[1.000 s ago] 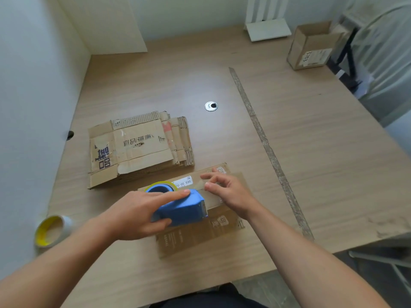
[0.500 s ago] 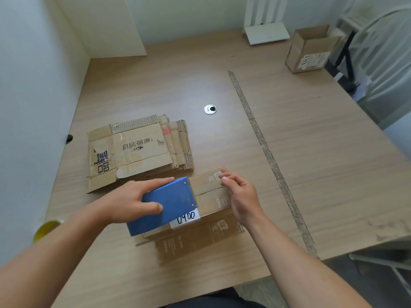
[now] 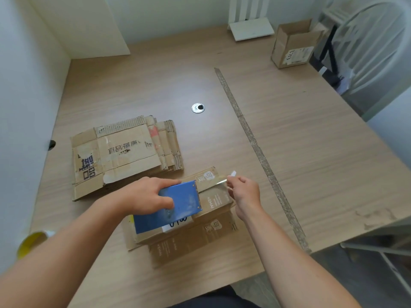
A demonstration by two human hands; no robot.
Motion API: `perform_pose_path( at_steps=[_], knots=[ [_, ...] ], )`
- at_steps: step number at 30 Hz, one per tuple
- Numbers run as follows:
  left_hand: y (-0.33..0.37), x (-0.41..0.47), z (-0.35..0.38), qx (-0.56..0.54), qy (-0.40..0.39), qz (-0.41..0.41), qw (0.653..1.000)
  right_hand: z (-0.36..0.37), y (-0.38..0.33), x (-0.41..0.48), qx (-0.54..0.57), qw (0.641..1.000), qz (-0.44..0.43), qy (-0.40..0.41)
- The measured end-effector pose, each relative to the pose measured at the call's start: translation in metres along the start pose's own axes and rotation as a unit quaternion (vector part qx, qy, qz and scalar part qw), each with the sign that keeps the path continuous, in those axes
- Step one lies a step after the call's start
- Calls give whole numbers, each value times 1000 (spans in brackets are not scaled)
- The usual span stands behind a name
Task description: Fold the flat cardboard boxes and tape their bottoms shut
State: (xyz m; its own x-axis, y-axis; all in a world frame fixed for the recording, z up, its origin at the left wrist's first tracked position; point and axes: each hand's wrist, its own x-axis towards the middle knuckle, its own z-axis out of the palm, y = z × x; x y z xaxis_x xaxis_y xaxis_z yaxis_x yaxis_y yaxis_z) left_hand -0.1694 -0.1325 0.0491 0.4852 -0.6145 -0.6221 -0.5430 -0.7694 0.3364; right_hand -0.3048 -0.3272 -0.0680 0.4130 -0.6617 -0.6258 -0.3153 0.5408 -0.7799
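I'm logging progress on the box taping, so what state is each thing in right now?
Left hand, grips the blue tape dispenser.
Right hand, pinches the tape end, drawn out from the dispenser.
Near box, folded up, lying under the dispenser.
Flat boxes, stacked, unfolded.
Far box, upright, top open.
Yellow tape roll, lying untouched at the table edge.

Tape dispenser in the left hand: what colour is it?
The dispenser is blue; the head view shows it best.
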Motion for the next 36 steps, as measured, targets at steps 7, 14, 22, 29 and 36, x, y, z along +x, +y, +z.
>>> perform_pose_path(
  at_steps=[7,14,22,29,36],
  knots=[
    [2,3,-6,-34,-26,-10,999,2,-1,1,-18,998,55,-5],
    [3,5,-7,-28,-38,-16,999,3,1,2,-118,991,58,-21],
    [7,4,-8,-31,-41,-26,998,-4,-4,1,-265,963,-40,-5],
    [9,1,-8,-33,-39,-28,998,3,-3,-12,-322,921,-205,-80],
    [4,-6,-2,-26,-10,-23,999,-3,29,-2,-333,881,-305,-141]
  ],
)
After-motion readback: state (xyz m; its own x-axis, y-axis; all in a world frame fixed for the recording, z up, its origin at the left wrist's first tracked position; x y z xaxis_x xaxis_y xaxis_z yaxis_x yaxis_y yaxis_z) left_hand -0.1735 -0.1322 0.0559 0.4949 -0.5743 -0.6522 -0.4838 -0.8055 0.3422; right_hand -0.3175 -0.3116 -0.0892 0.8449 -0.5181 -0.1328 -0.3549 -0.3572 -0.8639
